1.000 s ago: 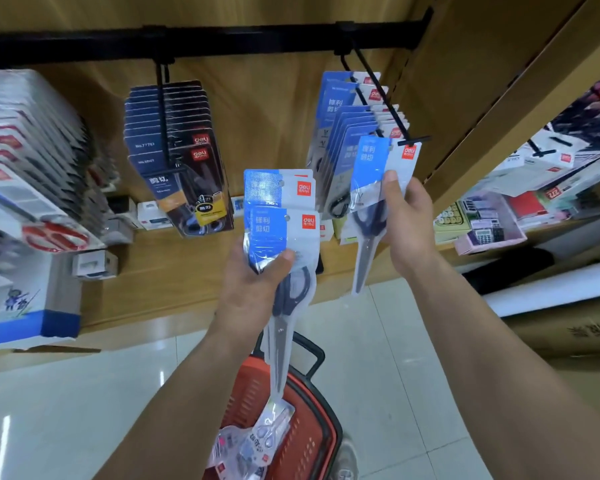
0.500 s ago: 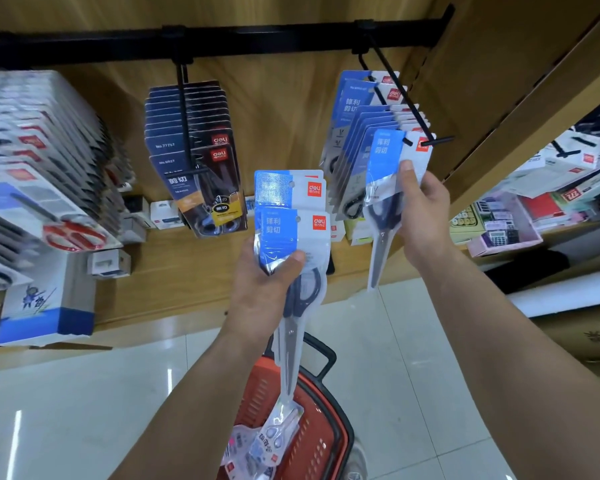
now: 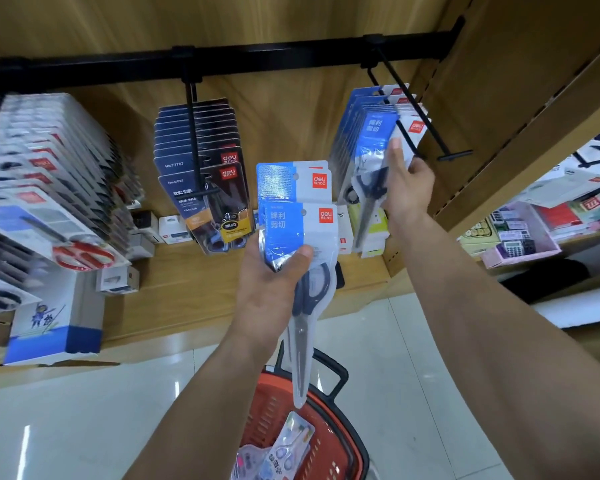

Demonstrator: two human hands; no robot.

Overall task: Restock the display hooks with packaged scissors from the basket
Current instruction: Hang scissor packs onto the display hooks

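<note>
Since half a second ago our right hand (image 3: 407, 188) has carried the hung pack (image 3: 378, 136) up and back along the hook (image 3: 426, 128). The hook's crossbar tip now stands bare just outside that hand, where before the pack hung at the tip. The thumb lies on the pack's front and the other fingers curl behind its edge, so we read the hand as pinching it, though motion blur softens this. Beyond that hand hang more of the same blue-and-white packs.

Our left hand (image 3: 271, 289), lower and to the inside of the right one, grips a small stack of packaged scissors (image 3: 297, 216) around the handles. Its thumb lies across the front, the header cards stand above the hand and the blade tips hang below it. Straight beneath the left hand sits the red basket (image 3: 274, 407) with a few more packs in it.

We judge these packs light, with stiff card headers and slick film, and the blade end likely to swing. The best hold looks to be a pinch on the card just under the punched hole, which steers the hole onto the hook. The stack could slide apart, so the left thumb should press firmly.
</note>
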